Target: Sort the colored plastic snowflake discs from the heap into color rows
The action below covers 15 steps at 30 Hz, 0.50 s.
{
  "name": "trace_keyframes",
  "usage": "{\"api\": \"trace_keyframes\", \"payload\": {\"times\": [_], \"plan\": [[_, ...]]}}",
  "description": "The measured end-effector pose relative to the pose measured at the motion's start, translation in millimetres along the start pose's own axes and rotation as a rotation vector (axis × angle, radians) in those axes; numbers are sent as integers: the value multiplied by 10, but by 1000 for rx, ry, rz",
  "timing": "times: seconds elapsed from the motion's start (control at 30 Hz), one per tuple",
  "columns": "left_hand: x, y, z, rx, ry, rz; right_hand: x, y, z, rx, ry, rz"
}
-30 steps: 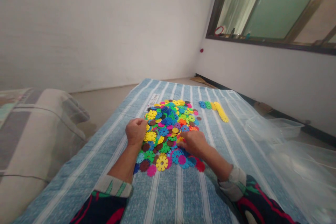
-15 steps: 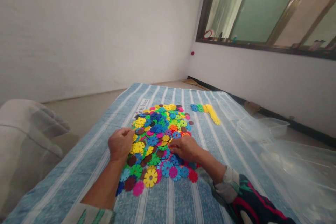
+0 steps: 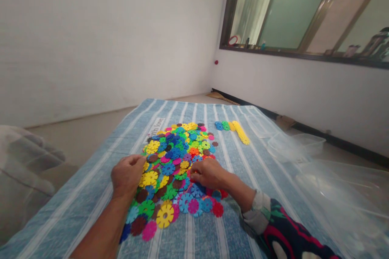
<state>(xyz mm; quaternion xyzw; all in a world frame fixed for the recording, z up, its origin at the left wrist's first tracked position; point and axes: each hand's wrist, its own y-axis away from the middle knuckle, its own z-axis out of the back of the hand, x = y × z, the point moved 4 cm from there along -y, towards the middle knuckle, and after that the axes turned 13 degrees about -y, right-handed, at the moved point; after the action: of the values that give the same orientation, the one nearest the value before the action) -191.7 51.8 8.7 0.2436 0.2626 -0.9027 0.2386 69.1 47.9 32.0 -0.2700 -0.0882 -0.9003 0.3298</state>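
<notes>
Blue-and-white striped cloth (image 3: 97, 194) spreads out in front of the person, and from where I stand the heap of notched discs (image 3: 168, 168) makes a bright, overlapping patch in the middle of it. The left hand (image 3: 126, 174) rests at the heap's left edge, fingers curled in towards the thumb; whether they have closed on a piece I cannot tell. The right hand (image 3: 209, 172) reaches in from the other side, its fingers bent down among the discs, with something reddish by the tips, though I cannot make out whether it is gripped or merely touched. Beyond the right hand, well apart from the heap, lie a blue disc (image 3: 219, 126), a green disc (image 3: 225, 126) and a slanting yellow row (image 3: 241, 132). Clear plastic containers (image 3: 313, 145) sit farther over at the right. I would judge the step in hand to be picking among the loose discs. Drawing out a single one from here would call for a light fingertip pinch, since neighbouring discs overlap and could slide along with it.
</notes>
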Motion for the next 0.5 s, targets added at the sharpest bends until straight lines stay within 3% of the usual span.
{"api": "trace_keyframes", "payload": {"times": [0.27, 0.5], "plan": [[11, -22, -9, -5, 2, 10, 5, -20, 34, 16, 155, -5], [15, 8, -40, -3, -9, -10, -46, 67, 145, 33, 126, -36]]}}
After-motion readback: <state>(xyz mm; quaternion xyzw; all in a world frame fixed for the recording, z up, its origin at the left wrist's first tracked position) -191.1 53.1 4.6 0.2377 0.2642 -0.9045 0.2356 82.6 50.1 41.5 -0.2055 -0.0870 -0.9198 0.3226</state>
